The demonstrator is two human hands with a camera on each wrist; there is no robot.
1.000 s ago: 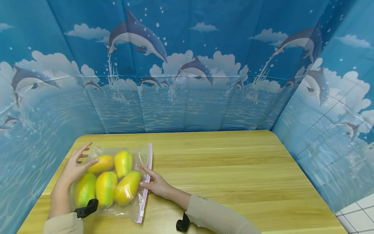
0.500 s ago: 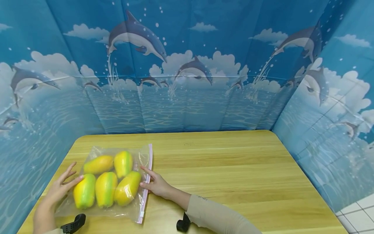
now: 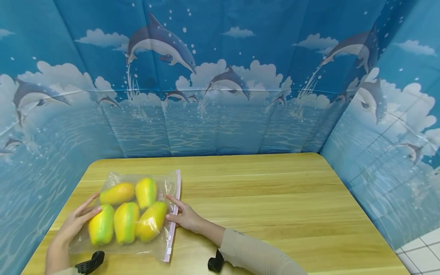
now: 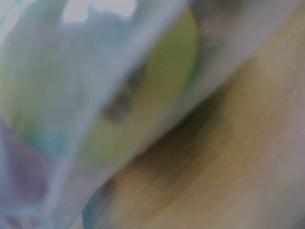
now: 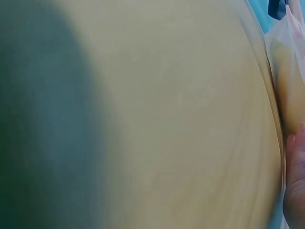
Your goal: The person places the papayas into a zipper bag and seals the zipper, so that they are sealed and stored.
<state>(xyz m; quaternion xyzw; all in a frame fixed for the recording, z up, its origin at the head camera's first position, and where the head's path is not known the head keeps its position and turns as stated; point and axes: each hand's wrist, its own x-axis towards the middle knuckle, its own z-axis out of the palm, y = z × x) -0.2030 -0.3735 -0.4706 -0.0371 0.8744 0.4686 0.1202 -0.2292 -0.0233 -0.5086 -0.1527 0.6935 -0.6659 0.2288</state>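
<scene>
A clear zip bag lies on the table's left part, with several yellow-and-green fruits inside. Its lilac zip strip runs along the right side, with a small white slider near the lower end. My left hand rests at the bag's left side, fingers extended, thumb against the lower left fruit. At the other side my right hand holds the bag's zip edge, thumb and index finger on top, the other fingers partly hidden by the strip. The left wrist view is a blurred close-up of bagged fruit.
The wooden table extends to the right of the bag. A dolphin-printed curtain stands behind it and along both sides. Black wrist cameras are worn on both arms. White floor tiles show at the lower right.
My left hand has come down from the upper left fruit to the bag's lower left side, then slightly right against the fruit. The bag has shifted a little to the right; my right hand stays at the zip.
</scene>
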